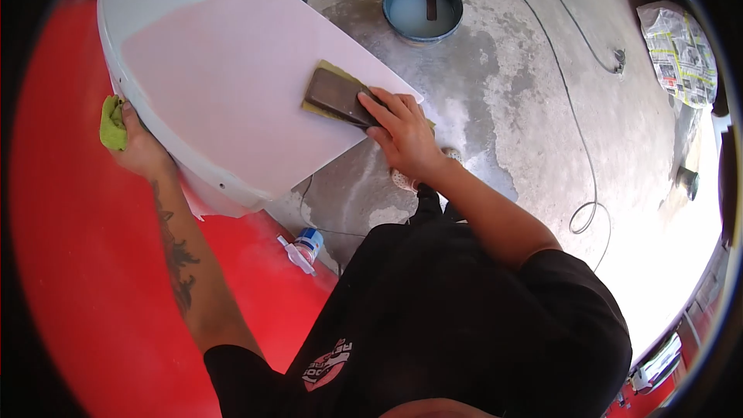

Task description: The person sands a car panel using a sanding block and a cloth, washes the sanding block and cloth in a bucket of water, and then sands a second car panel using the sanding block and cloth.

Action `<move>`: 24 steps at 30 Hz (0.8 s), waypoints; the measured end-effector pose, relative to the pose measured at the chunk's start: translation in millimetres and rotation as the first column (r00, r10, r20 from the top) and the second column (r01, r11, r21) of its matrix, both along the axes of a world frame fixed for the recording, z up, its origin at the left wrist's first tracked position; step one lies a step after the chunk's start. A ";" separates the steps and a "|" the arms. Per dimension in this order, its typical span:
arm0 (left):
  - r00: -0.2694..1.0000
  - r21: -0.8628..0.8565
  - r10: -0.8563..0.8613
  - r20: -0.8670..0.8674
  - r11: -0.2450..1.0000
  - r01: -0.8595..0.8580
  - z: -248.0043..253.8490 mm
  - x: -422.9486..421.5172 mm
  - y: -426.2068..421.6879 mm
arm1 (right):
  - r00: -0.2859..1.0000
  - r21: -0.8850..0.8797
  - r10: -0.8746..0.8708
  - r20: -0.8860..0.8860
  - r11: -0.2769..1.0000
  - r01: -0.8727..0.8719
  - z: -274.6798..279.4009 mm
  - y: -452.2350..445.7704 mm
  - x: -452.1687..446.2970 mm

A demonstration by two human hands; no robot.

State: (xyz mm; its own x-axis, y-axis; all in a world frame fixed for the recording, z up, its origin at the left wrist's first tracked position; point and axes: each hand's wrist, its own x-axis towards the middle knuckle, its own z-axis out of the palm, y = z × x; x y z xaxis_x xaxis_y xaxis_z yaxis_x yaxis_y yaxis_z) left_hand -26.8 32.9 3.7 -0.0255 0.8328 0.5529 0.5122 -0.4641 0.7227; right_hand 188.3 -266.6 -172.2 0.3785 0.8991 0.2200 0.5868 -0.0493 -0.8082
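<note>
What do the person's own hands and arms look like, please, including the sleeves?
The left hand and right hand are bare, without gloves or a visible watch. The left forearm bears a dark tattoo; none shows on the right forearm. The sleeves are black and short.

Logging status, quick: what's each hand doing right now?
Left hand: closed, holding a green cloth beside the panel.
Right hand: closed, holding a brown block on the panel.
</note>
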 end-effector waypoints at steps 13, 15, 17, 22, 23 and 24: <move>1.000 -0.001 0.015 0.015 1.000 -0.015 3.5 3.5 -3.0 | 0.999 0.038 0.041 0.033 0.998 -0.042 29.3 32.5 -2.2; 0.999 -0.022 0.007 0.040 1.000 -0.006 2.5 1.3 -2.6 | 0.993 0.090 0.042 0.106 0.995 -0.051 17.2 58.0 6.8; 0.998 -0.023 0.006 0.060 1.000 -0.004 1.5 2.3 -2.0 | 0.986 0.085 -0.044 0.161 0.996 0.030 -5.3 141.0 31.2; 0.997 -0.011 -0.003 0.076 1.000 0.004 -0.9 -0.3 1.6 | 0.978 0.006 -0.096 0.187 0.995 0.097 5.7 193.1 37.1; 0.997 -0.016 0.014 0.078 1.000 -0.013 0.6 1.4 1.2 | 0.981 0.098 -0.106 0.161 0.991 0.091 10.9 165.7 21.1; 0.997 -0.025 0.030 0.075 0.999 -0.029 1.8 2.5 -1.5 | 0.995 0.089 -0.041 0.093 0.995 0.032 29.9 127.5 3.7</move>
